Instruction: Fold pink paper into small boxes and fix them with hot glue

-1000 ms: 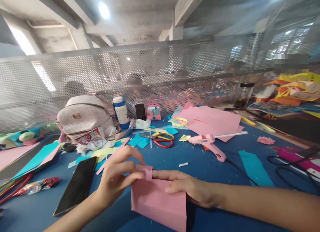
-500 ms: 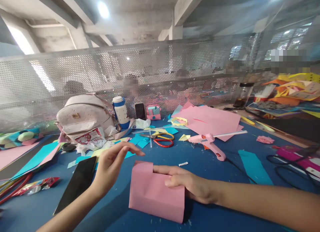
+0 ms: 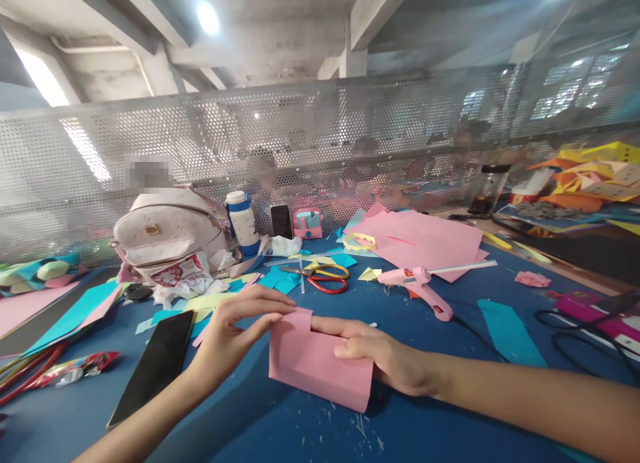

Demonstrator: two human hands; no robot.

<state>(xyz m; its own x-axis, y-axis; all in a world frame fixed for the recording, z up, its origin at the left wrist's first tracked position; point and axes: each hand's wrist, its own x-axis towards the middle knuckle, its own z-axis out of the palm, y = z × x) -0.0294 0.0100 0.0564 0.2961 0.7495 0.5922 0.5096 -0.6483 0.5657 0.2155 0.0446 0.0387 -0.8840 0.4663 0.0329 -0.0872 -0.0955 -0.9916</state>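
Observation:
A folded piece of pink paper (image 3: 320, 366) is held up over the blue table, its upper left part standing up as a tab. My right hand (image 3: 383, 353) grips it from the right side, thumb in front and fingers behind. At the paper's upper left corner, my left hand (image 3: 245, 323) pinches the edge between thumb and fingers. Beyond my hands lie scissors (image 3: 327, 280) with red and yellow handles and a pink glue gun (image 3: 417, 286) with a clear glue stick in its back.
A black phone (image 3: 153, 366) lies left of my left arm. Farther back stand a pale backpack (image 3: 170, 230), a white and blue bottle (image 3: 243, 223) and pink sheets (image 3: 425, 240). A perforated metal screen (image 3: 300, 130) borders the table, with people behind it. Blue paper (image 3: 510, 330) lies at the right.
My left hand has moved right and closed on the paper's upper left corner. The paper has risen slightly and tipped, and my right hand still grips it.

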